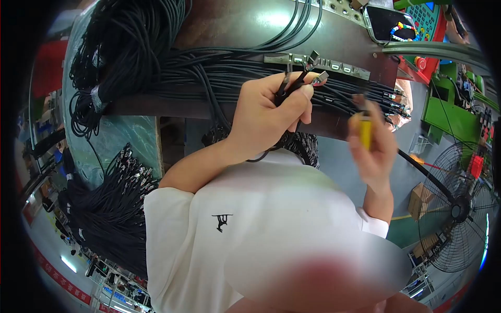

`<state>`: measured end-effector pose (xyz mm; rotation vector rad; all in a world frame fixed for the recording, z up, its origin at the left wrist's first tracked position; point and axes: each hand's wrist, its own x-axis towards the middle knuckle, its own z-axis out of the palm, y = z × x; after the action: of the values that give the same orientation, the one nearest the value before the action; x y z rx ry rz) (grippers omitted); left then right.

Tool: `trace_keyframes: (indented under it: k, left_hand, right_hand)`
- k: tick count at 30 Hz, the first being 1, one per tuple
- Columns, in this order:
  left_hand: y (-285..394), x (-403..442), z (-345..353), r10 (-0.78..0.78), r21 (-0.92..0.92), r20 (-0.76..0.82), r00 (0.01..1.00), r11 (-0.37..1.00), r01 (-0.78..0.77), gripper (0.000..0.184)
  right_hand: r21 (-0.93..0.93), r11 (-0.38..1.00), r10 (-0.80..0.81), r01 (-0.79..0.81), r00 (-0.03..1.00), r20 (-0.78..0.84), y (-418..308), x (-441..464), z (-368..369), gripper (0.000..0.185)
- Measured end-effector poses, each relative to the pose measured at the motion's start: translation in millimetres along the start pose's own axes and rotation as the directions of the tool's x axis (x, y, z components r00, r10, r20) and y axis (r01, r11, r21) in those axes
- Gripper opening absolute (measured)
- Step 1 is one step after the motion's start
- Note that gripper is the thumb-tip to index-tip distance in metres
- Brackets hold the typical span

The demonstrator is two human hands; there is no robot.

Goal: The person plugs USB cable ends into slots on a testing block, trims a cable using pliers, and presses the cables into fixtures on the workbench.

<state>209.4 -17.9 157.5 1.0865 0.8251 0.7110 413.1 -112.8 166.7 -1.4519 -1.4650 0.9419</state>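
Note:
Black cables with metal connectors (319, 79) are pinched in my left hand (274, 112), above the front edge of the dark table (229, 23). Their connector ends stick up past my thumb and fingers. A metal strip with slots (344, 69) lies on the table just behind them. My right hand (373, 148), blurred by motion, is wrapped round a yellow-handled tool (365, 133) to the right of the cables. The tool's tip points up and is too blurred to make out. More black cables (177, 78) run across the table under my left hand.
A big cable bundle (122, 47) lies at the back left, and another (112, 208) hangs at the lower left. A phone (383, 23) with a beaded bracelet (404, 32) rests at the back right. A black fan (459, 208) stands at the right, near a cardboard box (419, 201).

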Motion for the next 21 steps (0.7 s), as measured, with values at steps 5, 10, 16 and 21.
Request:
trace_keyframes:
  k: [5, 10, 16, 21]
  left_hand:
    - [3.7, 5.2, -3.1, -0.029, -0.134, 0.04, 0.999, 0.99, 0.034, 0.03]
    - [2.1, 9.4, -2.0, -0.081, -0.244, 0.077, 0.994, 0.965, 0.098, 0.036]
    - [3.3, 9.1, -2.6, -0.128, -0.288, 0.031, 0.991, 0.949, 0.132, 0.045]
    - [7.8, 11.1, -2.9, -0.161, -0.329, 0.036, 0.986, 0.93, 0.164, 0.049]
  right_hand:
    - [-0.097, 0.974, -0.213, 0.206, 0.673, -0.708, 37.6, 22.4, -72.9, 0.042]
    - [-0.317, 0.948, -0.211, -0.02, 0.706, -0.676, 143.4, 117.8, -191.5, 0.039]
    - [-0.873, 0.277, -0.34, -0.402, 0.809, -0.48, 250.1, 235.9, -271.1, 0.066]
    - [-0.945, 0.139, -0.52, -0.297, 0.79, -0.325, 244.2, 217.0, -297.1, 0.051]
